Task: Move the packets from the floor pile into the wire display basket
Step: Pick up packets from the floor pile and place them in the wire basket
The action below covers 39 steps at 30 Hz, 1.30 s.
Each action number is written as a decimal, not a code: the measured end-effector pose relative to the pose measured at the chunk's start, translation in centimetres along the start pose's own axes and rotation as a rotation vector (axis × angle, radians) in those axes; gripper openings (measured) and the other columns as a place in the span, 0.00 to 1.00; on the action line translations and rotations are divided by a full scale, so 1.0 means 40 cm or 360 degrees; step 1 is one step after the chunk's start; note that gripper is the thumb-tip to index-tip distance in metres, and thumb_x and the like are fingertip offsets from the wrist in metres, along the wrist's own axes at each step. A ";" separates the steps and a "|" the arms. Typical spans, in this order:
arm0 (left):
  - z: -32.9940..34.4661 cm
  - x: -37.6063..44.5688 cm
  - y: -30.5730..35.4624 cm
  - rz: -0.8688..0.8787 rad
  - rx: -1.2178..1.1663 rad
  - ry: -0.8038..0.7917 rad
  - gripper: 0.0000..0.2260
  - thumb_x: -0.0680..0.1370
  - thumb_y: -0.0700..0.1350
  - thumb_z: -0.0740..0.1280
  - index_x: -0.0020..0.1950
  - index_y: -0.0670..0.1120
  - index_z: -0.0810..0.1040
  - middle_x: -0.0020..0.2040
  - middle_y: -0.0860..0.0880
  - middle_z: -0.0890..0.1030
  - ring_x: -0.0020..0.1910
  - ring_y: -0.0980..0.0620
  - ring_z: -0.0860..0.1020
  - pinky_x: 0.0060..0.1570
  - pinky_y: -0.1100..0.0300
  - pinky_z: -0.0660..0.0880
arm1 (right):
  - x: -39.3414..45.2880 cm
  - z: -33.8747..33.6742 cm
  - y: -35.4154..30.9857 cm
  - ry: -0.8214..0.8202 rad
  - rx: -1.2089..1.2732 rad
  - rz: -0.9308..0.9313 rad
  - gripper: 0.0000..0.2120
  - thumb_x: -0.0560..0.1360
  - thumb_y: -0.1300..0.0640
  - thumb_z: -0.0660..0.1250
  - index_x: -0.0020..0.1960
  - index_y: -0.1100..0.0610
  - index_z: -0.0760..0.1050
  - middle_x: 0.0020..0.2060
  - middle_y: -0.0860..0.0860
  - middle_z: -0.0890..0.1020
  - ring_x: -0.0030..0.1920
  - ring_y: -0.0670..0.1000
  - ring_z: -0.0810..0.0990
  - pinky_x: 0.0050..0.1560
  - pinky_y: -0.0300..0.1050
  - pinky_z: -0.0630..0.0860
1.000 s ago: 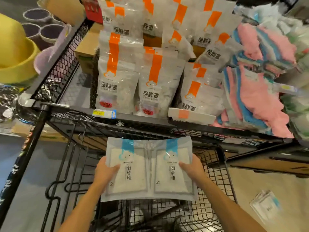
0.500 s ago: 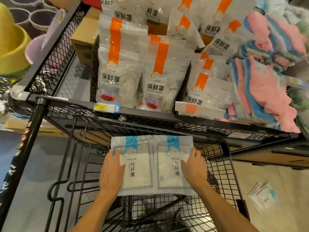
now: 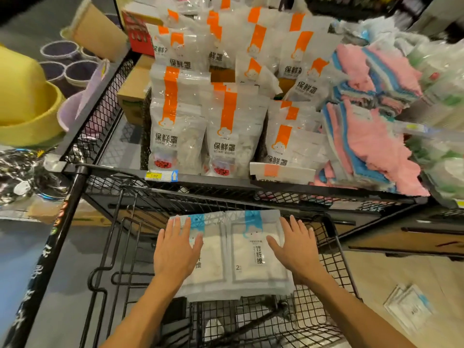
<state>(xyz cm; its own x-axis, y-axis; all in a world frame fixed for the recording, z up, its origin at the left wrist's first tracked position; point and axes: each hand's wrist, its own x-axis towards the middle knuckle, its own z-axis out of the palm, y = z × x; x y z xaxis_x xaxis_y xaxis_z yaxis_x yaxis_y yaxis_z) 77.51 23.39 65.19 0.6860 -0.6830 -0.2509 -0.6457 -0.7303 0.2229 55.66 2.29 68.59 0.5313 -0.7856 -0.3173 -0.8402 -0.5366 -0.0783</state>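
Hands (image 3: 175, 249) flat, fingers straight, press two blue-topped white packets (image 3: 251, 257) into black wire basket (image 3: 334, 249); more packets (image 3: 409, 307) wait on floor beside it

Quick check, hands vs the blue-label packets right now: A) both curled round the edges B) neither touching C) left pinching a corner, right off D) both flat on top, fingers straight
D: the left hand and right hand lie flat, fingers straight, on the blue-label packets over the wire basket.
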 end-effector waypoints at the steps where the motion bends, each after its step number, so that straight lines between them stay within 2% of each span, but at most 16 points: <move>1: -0.031 -0.006 0.022 0.0021 0.0017 -0.0010 0.32 0.83 0.64 0.42 0.84 0.49 0.51 0.84 0.46 0.52 0.83 0.47 0.49 0.81 0.48 0.50 | -0.011 -0.024 0.010 0.0019 0.0025 -0.0003 0.37 0.81 0.31 0.55 0.83 0.48 0.54 0.83 0.53 0.55 0.83 0.56 0.52 0.81 0.60 0.48; 8: -0.200 -0.052 0.261 0.0230 0.0030 0.0008 0.32 0.84 0.65 0.44 0.84 0.52 0.47 0.84 0.51 0.47 0.83 0.52 0.44 0.81 0.45 0.45 | -0.131 -0.216 0.158 0.0162 0.0175 0.0052 0.38 0.79 0.27 0.50 0.84 0.46 0.53 0.83 0.51 0.54 0.83 0.54 0.51 0.81 0.57 0.44; 11: -0.243 -0.084 0.413 0.0383 0.0023 0.0059 0.32 0.83 0.66 0.44 0.84 0.54 0.45 0.84 0.52 0.45 0.83 0.52 0.43 0.81 0.46 0.43 | -0.202 -0.275 0.283 0.0268 0.0235 0.0131 0.40 0.78 0.26 0.47 0.84 0.46 0.53 0.83 0.51 0.56 0.83 0.54 0.53 0.82 0.58 0.47; 15: -0.255 -0.151 0.646 0.0645 0.0064 0.0118 0.32 0.83 0.67 0.44 0.84 0.56 0.46 0.84 0.53 0.47 0.83 0.53 0.44 0.81 0.46 0.44 | -0.322 -0.316 0.493 0.0378 0.0457 0.0279 0.41 0.78 0.26 0.50 0.84 0.47 0.54 0.83 0.51 0.55 0.82 0.53 0.55 0.81 0.54 0.52; 22: -0.170 -0.326 1.055 0.1059 0.0112 0.0120 0.33 0.81 0.69 0.43 0.84 0.57 0.49 0.84 0.54 0.46 0.83 0.54 0.45 0.81 0.47 0.45 | -0.578 -0.312 0.859 0.0507 0.0632 0.0639 0.41 0.77 0.25 0.50 0.83 0.46 0.53 0.84 0.50 0.53 0.83 0.54 0.53 0.81 0.55 0.53; 25: -0.117 -0.401 1.217 0.1236 0.0159 0.0093 0.33 0.81 0.68 0.42 0.84 0.56 0.49 0.84 0.54 0.47 0.83 0.54 0.45 0.81 0.47 0.45 | -0.680 -0.294 1.010 0.0578 0.0593 0.0791 0.49 0.71 0.20 0.40 0.83 0.47 0.54 0.83 0.50 0.57 0.82 0.54 0.56 0.80 0.54 0.56; 26: -0.102 -0.426 1.266 0.1285 0.0167 0.0075 0.34 0.81 0.69 0.41 0.84 0.56 0.49 0.84 0.53 0.47 0.83 0.54 0.45 0.81 0.47 0.45 | -0.715 -0.287 1.058 0.0583 0.0592 0.0849 0.47 0.72 0.21 0.41 0.83 0.47 0.54 0.83 0.50 0.57 0.82 0.53 0.57 0.80 0.54 0.56; 28: -0.071 -0.474 1.357 0.1380 0.0178 0.0061 0.36 0.79 0.69 0.39 0.84 0.55 0.49 0.84 0.52 0.48 0.83 0.53 0.46 0.81 0.48 0.46 | -0.785 -0.271 1.149 0.0610 0.0611 0.0964 0.40 0.79 0.27 0.49 0.83 0.48 0.54 0.82 0.50 0.59 0.81 0.53 0.58 0.80 0.52 0.56; 31: -0.025 -0.528 1.474 0.1494 0.0172 0.0009 0.34 0.80 0.68 0.41 0.84 0.56 0.48 0.84 0.52 0.48 0.83 0.53 0.46 0.81 0.49 0.46 | -0.874 -0.249 1.263 0.0688 0.0585 0.1129 0.35 0.81 0.31 0.53 0.81 0.48 0.59 0.79 0.49 0.66 0.78 0.52 0.63 0.77 0.49 0.60; 36: 0.056 -0.556 1.667 0.1688 0.0259 -0.0078 0.35 0.80 0.69 0.41 0.84 0.55 0.47 0.84 0.53 0.48 0.83 0.53 0.46 0.81 0.47 0.47 | -0.950 -0.212 1.422 0.0692 0.0637 0.1443 0.36 0.81 0.31 0.53 0.82 0.49 0.56 0.80 0.49 0.63 0.79 0.53 0.62 0.77 0.48 0.59; 39: 0.120 -0.553 1.795 0.1777 0.0265 -0.0133 0.33 0.82 0.67 0.44 0.84 0.54 0.47 0.84 0.52 0.48 0.83 0.53 0.46 0.81 0.48 0.46 | -0.965 -0.197 1.508 0.0694 0.0632 0.1585 0.36 0.81 0.30 0.53 0.82 0.49 0.56 0.80 0.50 0.63 0.79 0.54 0.62 0.77 0.48 0.58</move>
<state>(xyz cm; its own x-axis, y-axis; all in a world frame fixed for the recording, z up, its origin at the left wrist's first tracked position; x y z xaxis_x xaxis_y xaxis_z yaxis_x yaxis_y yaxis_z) 14.36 -13.90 82.24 -0.3229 -0.9449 -0.0533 -0.9237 0.3024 0.2351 -14.67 -2.19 83.58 -0.4579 -0.8871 -0.0585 -0.8416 0.4537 -0.2929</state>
